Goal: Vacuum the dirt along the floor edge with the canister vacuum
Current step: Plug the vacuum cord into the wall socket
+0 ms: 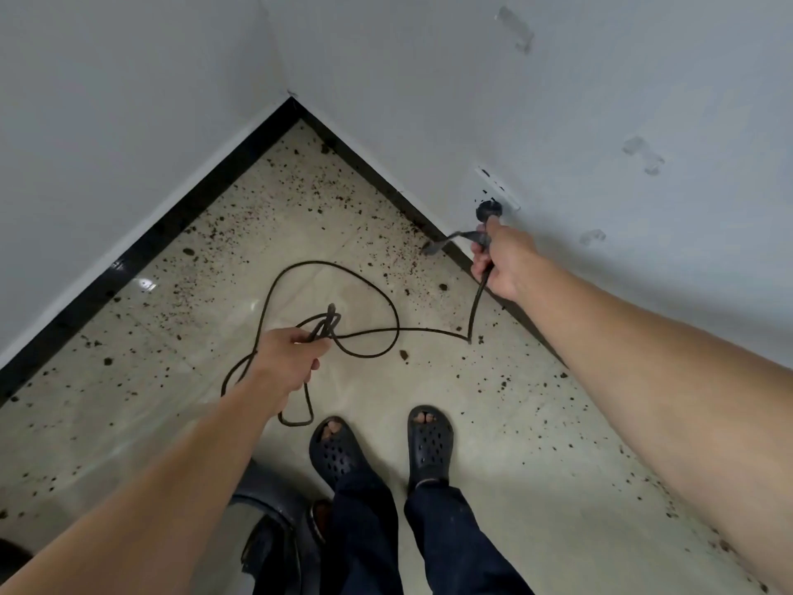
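Right hand [500,268] clamped on power cord [429,329] just behind plug [489,209], plug at wall socket [497,186]; left hand [285,358] gripped bunched slack. Cord looked limp, light, tangle-prone — best held near plug. Canister vacuum [266,508] sat beside sandals [430,444].

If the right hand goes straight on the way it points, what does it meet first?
The right hand, gripping the cord behind the plug, points at the wall outlet. The plug would meet that outlet first; whether it already sits in the socket is unclear.
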Action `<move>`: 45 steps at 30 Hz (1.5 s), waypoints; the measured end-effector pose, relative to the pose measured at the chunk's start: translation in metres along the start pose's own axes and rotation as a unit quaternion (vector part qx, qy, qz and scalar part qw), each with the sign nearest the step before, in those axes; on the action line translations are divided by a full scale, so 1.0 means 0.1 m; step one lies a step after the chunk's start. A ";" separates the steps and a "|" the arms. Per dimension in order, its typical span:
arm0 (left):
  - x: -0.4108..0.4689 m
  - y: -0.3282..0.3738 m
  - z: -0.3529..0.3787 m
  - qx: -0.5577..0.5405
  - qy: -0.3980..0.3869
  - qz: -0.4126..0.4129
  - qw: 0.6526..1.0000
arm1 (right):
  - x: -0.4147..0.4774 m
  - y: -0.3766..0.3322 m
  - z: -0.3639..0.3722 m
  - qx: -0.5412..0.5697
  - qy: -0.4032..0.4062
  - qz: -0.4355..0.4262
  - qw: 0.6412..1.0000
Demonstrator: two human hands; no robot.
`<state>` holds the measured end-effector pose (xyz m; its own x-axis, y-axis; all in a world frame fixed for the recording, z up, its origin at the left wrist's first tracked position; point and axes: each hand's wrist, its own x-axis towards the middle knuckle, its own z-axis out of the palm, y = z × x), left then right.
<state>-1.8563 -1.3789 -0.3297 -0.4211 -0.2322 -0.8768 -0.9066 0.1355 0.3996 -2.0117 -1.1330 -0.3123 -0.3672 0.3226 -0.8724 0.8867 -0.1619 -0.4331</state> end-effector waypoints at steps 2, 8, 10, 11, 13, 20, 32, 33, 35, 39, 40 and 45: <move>0.04 -0.04 0.03 -0.009 0.002 0.001 1.000 | 0.14 -0.01 0.09 0.008 -0.009 0.011 1.000; 0.22 -0.03 0.09 -0.046 0.014 0.000 0.999 | 0.37 0.07 0.27 0.048 -0.025 0.024 0.998; 0.25 -0.01 0.11 -0.051 0.013 0.003 0.999 | 0.42 0.10 0.31 0.090 -0.040 0.027 0.995; 0.25 0.01 0.11 -0.053 0.010 0.005 0.999 | 0.43 0.11 0.32 0.115 -0.048 0.029 0.992; 0.24 0.02 0.12 -0.055 0.005 0.007 0.998 | 0.44 0.10 0.34 0.159 -0.060 0.033 0.985; 0.22 0.00 0.08 -0.033 0.002 0.004 0.999 | 0.54 0.10 0.33 0.194 -0.067 0.033 0.978; 0.29 0.29 0.15 -0.021 0.006 0.044 0.999 | 0.68 -0.04 0.40 0.148 0.008 0.008 0.989; 0.28 0.28 0.14 -0.016 0.007 0.046 0.999 | 0.67 -0.08 0.40 0.157 0.004 0.020 0.987; 0.26 0.25 0.10 -0.011 0.012 0.049 0.999 | 0.67 -0.15 0.39 0.163 -0.001 0.037 0.986; 0.22 0.11 0.03 0.012 0.019 0.052 0.998 | 0.76 -0.15 0.36 0.119 0.006 0.019 0.993; 0.21 0.06 0.01 0.023 0.022 0.056 0.998 | 0.78 -0.13 0.35 0.113 0.008 0.014 0.993; 0.09 -0.16 -0.19 0.096 0.034 0.114 0.988 | 0.76 -0.13 0.14 0.051 -0.022 -0.011 0.998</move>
<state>-1.8458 -1.4012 -0.3392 -0.6205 -0.2383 -0.7471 -0.7690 0.3714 0.5202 -2.0553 -1.1196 -0.3760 -0.4007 0.2859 -0.8704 0.8458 -0.2497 -0.4714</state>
